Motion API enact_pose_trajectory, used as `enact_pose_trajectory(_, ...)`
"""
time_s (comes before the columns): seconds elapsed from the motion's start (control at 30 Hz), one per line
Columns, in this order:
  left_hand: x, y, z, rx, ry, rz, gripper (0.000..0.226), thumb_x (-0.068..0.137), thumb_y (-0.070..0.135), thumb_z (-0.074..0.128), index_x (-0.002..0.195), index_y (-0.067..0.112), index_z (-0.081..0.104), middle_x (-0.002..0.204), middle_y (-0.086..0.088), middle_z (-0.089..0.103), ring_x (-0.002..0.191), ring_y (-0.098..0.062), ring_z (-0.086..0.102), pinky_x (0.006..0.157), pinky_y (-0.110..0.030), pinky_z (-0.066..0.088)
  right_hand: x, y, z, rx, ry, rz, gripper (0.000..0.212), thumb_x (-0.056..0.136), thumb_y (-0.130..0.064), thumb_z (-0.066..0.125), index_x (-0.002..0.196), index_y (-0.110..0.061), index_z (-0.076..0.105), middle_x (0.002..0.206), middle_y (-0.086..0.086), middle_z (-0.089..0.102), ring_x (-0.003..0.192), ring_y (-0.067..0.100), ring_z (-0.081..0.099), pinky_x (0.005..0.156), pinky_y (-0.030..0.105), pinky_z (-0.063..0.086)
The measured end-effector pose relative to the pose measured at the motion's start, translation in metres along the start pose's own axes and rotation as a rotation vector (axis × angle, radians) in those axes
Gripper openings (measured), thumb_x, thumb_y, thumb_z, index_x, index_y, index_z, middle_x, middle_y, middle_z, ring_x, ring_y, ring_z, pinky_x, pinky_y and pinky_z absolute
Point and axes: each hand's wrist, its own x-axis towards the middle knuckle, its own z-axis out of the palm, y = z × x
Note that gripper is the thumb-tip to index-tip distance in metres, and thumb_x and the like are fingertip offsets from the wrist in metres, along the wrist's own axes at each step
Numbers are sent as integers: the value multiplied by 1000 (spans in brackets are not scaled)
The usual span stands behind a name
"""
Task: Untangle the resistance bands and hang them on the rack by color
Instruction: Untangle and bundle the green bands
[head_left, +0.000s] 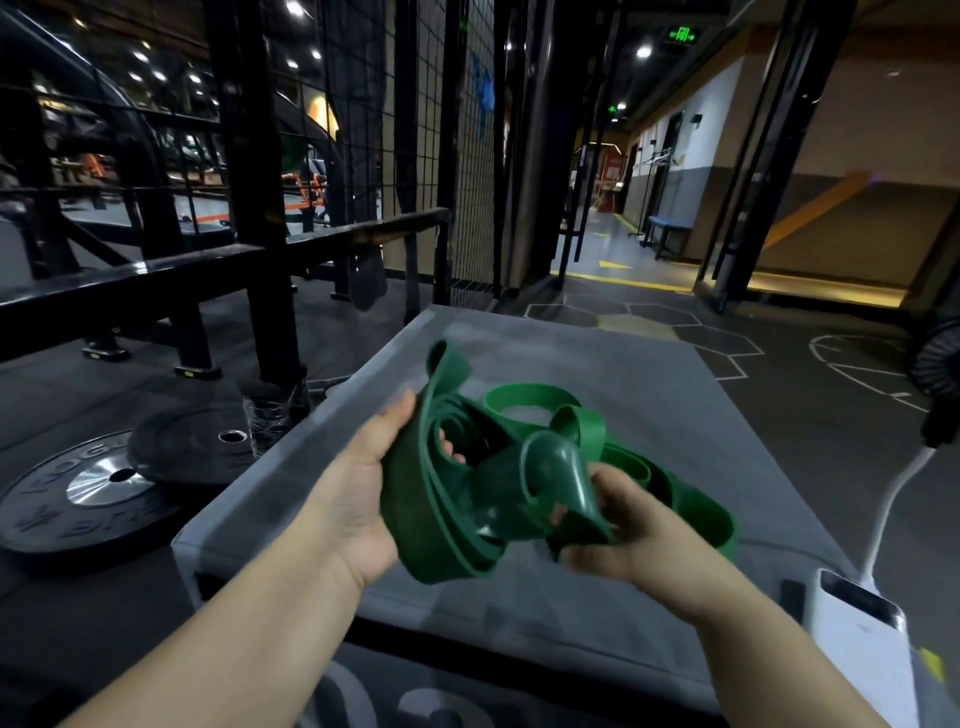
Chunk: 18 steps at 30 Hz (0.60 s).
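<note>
- Green resistance bands (498, 483): one tangled bundle, held above grey padded box (649, 415).
- Left hand (358, 493): fingers curled round bundle's left loops.
- Right hand (623, 535): gripping twisted right strands.
- Weight plates (98, 493): on floor, left.

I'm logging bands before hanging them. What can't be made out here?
Head view only:
Number of green bands: overlapping loops hide it.
Left hand fingers: mostly behind the bands.
Right hand fingertips: tucked under the bands.
Weight plate lettering: dim, blurred.
</note>
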Motion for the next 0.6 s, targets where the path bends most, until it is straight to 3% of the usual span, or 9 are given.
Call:
enact_pose_trajectory(0.03,0,0,-1,20,17,-32,42,70,44,72,99,12,71,105,-13,64,97,-30,60,94,-49,51,-1,-1,1,-73,-88,20,69,54,-23,87,117,-37,61,110,-5,69,107,18,65,93,33,52)
enact_pose_trajectory(0.1,1,-3,-3,79,38,-64,49,67,44,75,105,14,67,104,-13,63,95,-30,60,94,-50,50,-3,-4,8,-90,-223,79,77,55,-38,87,125,-37,56,124,-9,64,118,11,59,103,30,46)
enact_pose_trajectory(0.17,1,-7,-2,128,37,-78,44,65,43,75,96,13,68,87,-10,67,78,-27,65,79,-43,56,-3,-8,20,-37,-153,135,77,54,-54,84,122,-29,59,124,-3,64,117,14,60,102,35,47)
enact_pose_trajectory(0.23,-1,-10,1,154,23,-90,43,62,44,75,91,13,70,80,-10,66,72,-28,64,75,-41,55,-1,-14,35,-48,2,136,71,53,-60,79,109,-20,64,106,0,69,98,14,67,90,33,53)
enact_pose_trajectory(0.3,-2,-11,2,163,24,-110,44,59,45,76,87,11,71,79,-11,66,73,-29,64,78,-43,54,2,-16,45,53,54,174,68,61,-53,83,107,-7,61,89,2,68,81,14,67,76,29,53)
enact_pose_trajectory(0.37,-3,-11,2,176,33,-109,42,58,46,76,82,11,71,76,-10,66,71,-28,64,77,-42,54,4,-15,48,238,61,282,63,67,-34,86,115,-4,58,94,8,72,82,21,70,76,33,56)
enact_pose_trajectory(0.47,-4,-12,4,205,47,-110,51,61,47,76,95,10,71,93,-15,66,86,-32,63,86,-47,54,6,-15,42,329,41,395,71,61,-23,89,123,-5,58,108,16,72,90,27,71,81,37,57)
enact_pose_trajectory(0.6,-3,-8,5,200,38,-57,51,71,47,68,107,11,70,101,-13,72,89,-30,69,79,-43,54,6,-11,30,298,-49,367,42,64,-13,73,104,-3,71,99,18,72,86,29,69,78,36,57)
